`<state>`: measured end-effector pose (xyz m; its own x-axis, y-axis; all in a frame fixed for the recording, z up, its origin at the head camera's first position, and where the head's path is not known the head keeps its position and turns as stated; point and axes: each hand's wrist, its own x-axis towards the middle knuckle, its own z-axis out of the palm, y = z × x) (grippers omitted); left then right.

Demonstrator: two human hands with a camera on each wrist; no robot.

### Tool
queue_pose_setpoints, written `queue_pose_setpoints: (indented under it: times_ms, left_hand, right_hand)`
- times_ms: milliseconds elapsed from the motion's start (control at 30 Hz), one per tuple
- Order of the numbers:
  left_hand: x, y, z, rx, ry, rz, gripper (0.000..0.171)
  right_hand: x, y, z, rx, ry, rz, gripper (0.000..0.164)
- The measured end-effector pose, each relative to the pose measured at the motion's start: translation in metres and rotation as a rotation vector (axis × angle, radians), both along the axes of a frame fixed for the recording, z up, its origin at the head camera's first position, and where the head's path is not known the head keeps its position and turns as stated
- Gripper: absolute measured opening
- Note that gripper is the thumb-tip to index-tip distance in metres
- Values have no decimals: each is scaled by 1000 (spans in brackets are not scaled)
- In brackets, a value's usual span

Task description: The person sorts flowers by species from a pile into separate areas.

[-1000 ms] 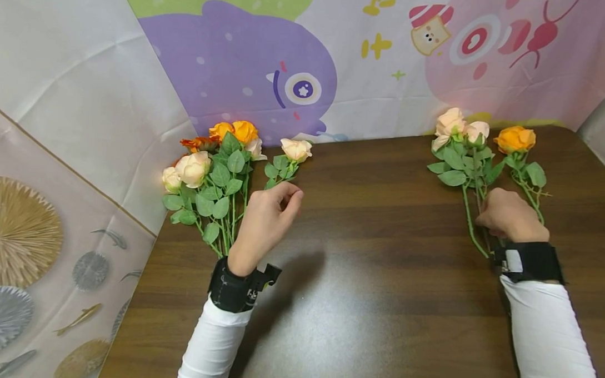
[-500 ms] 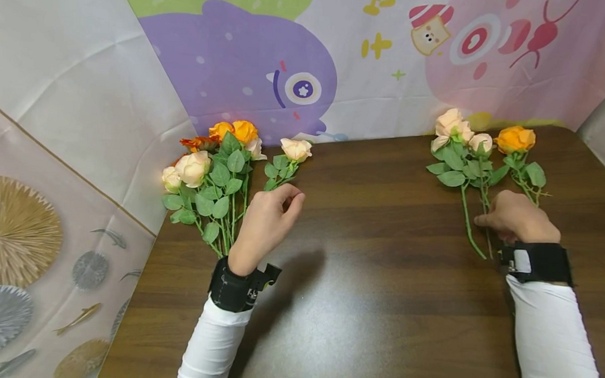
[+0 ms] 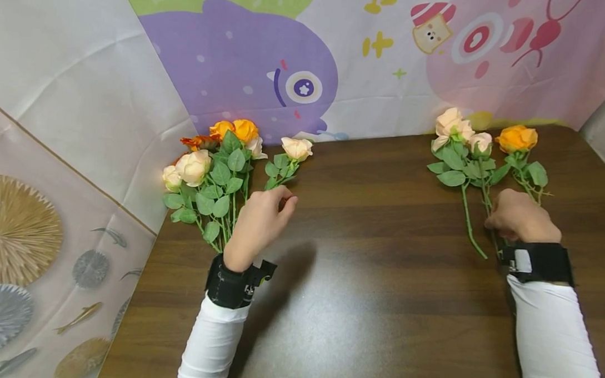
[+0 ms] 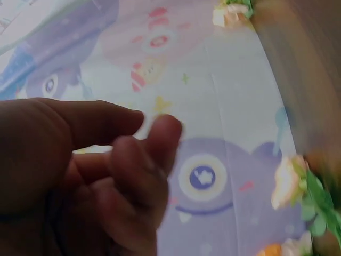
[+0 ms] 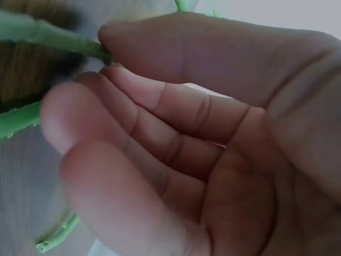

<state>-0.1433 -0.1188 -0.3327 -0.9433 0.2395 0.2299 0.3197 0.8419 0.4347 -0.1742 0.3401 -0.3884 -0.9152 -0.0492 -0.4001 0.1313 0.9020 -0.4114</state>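
My right hand (image 3: 521, 218) is low over the table's right side, and its thumb and forefinger pinch the green stem (image 5: 58, 41) of a small peach rose (image 3: 481, 144). To the left of that rose lies a larger peach rose (image 3: 451, 126) with a bare stem end. An orange rose (image 3: 517, 138) lies on the right, part of its stem hidden behind the hand. My left hand (image 3: 261, 224) hovers above the table with loosely bent fingers (image 4: 136, 165) and holds nothing. Just beyond it lies a single cream rose (image 3: 296, 149), its lower stem hidden by that hand.
A bunch of peach and orange roses (image 3: 193, 168) lies at the table's left side, stems toward me. The brown wooden table (image 3: 371, 230) ends at a printed cloth backdrop (image 3: 365, 108). A patterned cloth (image 3: 104, 293) borders the left edge.
My right hand has shifted a little to the right, and the small peach rose's head has moved right, away from the larger one. The left hand has drifted slightly left and toward me.
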Motion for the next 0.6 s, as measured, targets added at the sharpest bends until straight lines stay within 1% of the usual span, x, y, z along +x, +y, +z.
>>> queue_pose_setpoints:
  times_ms: [133,233,300,400,500,600]
  left_hand:
    - [-9,-15,-4,-83,-128,100,20]
    - [-18,-28,-11,-147,-216,169,28]
    - [-23,-35,-17,-179,-256,198,34]
    - [-27,-44,-24,-203,-277,216,33]
    - [-30,-49,-31,-223,-291,230,24]
    - [-34,-55,-36,-239,-319,274,21]
  right_hand:
    - [-1,-3,0,-14,8,23,26]
    - [-3,-5,-1,-17,15,43,30]
    - [-3,-6,-1,-13,7,54,30]
    - [-4,-7,-1,-24,6,71,27]
    - [-5,-8,-1,-32,14,83,26]
    - [-5,-9,1,-25,10,79,26]
